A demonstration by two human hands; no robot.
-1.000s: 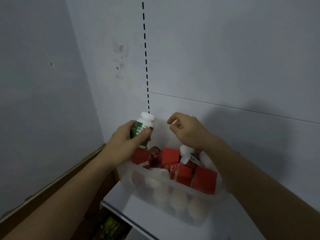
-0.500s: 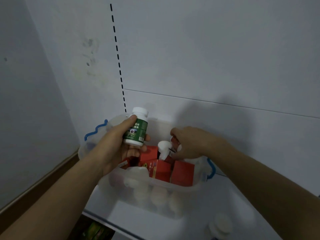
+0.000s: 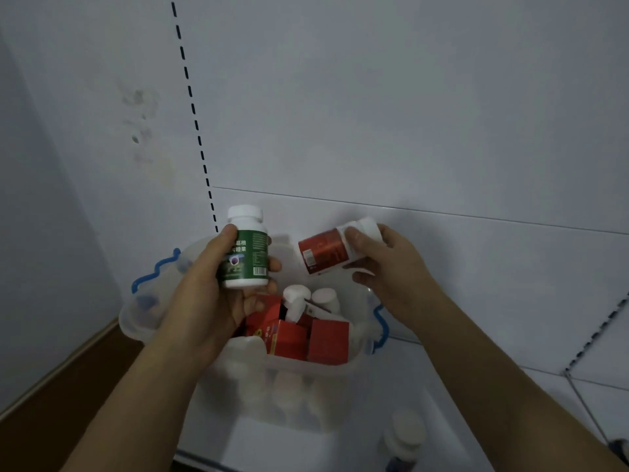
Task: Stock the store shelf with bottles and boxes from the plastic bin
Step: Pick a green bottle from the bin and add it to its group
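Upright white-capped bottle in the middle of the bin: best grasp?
Pinch the white cap from straight above with the fingers. Red boxes and a neighbouring bottle crowd its body inside the plastic bin, so only the cap stands clear.

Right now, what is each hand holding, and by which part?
The left hand grips the green-labelled bottle round its body, upright. The right hand holds the red-labelled bottle near its white cap end, tilted sideways.

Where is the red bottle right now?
The red bottle is tilted in the right hand, above the plastic bin, right of the green bottle.
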